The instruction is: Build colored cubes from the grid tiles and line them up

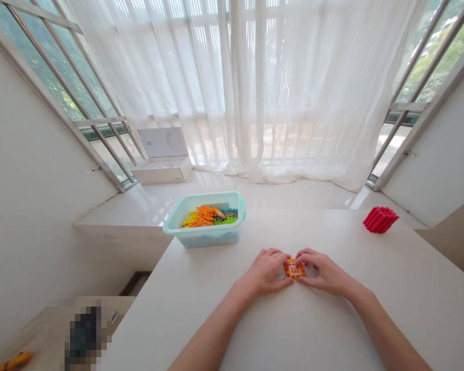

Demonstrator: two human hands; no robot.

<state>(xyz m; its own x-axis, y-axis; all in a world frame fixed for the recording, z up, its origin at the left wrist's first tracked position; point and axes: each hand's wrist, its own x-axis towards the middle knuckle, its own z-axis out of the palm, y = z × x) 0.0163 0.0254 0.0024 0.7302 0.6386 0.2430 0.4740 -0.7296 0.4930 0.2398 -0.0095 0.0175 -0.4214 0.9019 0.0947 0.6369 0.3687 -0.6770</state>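
Between my two hands, low over the white table (pixel 294 330), is an orange toy building tile (pixel 295 270) with a white grid like a window in its middle. My left hand (pixel 268 270) grips its left side with thumb and fingers. On the right side my right hand (pixel 319 269) pinches it the same way, fingertips at the top and thumb below. Both thumbs nearly meet at the tile's lower edge. Whether the tile touches the table cannot be made out.
A pale turquoise tub (pixel 209 238) holds orange, yellow, green and grey pieces at the table's back left. A red ridged block (pixel 380 220) stands at the back right. Behind, an open white box (pixel 162 170) rests on the window ledge (pixel 294 196), before a sheer curtain (pixel 294 93).
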